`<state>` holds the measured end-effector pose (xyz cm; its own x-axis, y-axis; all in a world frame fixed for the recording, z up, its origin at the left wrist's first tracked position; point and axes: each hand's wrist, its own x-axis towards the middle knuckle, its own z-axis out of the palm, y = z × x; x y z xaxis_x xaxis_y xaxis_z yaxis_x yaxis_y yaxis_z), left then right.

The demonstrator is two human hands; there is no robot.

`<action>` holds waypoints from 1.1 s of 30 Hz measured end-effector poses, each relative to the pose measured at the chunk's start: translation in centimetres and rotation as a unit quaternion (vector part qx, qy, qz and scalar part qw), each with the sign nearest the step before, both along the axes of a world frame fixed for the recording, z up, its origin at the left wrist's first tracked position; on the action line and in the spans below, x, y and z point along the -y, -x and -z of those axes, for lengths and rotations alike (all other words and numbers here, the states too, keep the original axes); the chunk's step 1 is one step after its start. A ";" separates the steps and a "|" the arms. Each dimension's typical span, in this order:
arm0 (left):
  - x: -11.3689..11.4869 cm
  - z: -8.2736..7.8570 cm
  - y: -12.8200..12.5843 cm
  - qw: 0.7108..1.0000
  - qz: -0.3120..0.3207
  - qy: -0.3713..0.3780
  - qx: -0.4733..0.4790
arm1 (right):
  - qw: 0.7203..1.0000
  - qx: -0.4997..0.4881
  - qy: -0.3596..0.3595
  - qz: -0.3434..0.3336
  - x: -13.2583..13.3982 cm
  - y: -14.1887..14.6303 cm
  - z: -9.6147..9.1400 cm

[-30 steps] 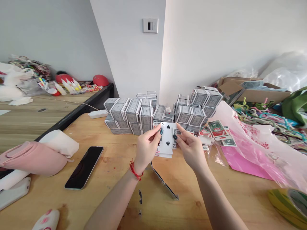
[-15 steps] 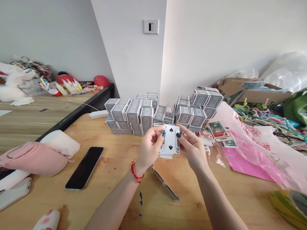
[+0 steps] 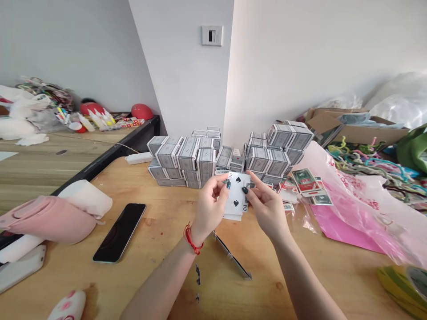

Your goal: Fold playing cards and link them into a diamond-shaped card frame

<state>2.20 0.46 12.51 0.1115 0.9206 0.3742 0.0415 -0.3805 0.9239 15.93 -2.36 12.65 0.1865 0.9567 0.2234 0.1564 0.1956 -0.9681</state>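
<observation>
The light-brown wooden table (image 3: 167,209) carries everything near the hands, its front part left open, perhaps so the forearms can reach over it freely. A crumpled, translucent pale-pink plastic sheet (image 3: 373,218) spreads along the right side, probably pushed there to be out of the way. Against the wall stand two blocks of grey-and-white, pattern-backed card decks, the left block (image 3: 167,155) and the right block (image 3: 260,160); the decks sit squarely on each other, which likely keeps the piles steady and saves room. The left hand (image 3: 211,200) and right hand (image 3: 269,204) are raised over the table before the gap between these blocks, both pinching, thumbs towards the viewer and the other fingers largely hidden behind. A flat, black-screened smartphone (image 3: 120,232) lies well apart to the left, seemingly laid where no elbow would knock it. Between the two hands is a small sheaf of white, rectangular paper playing cards, with a two of spades (image 3: 235,193) foremost; it is gripped by its opposite side edges, presumably so the face stays readable and both sides are under control. Other card edges show unevenly below and to the right of it, so the sheaf looks not quite squared; how many cards it has cannot be told. A thin red string bracelet (image 3: 191,240) circles the left wrist.
</observation>
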 end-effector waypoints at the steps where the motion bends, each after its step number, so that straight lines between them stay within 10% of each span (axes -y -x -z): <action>1: 0.0 0.0 0.0 1.000 0.000 -0.001 -0.001 | 1.000 0.001 0.002 -0.001 0.0 0.0 0.0; 33: -0.2 -0.3 -0.1 0.988 0.091 0.094 0.081 | 0.988 -0.152 -0.002 -0.025 0.3 0.7 -0.3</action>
<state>2.34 0.71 12.85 0.2342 0.9460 0.2243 -0.1664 -0.1883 0.9679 15.27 -2.62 12.93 0.1974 0.9658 0.1684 -0.1507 0.1996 -0.9682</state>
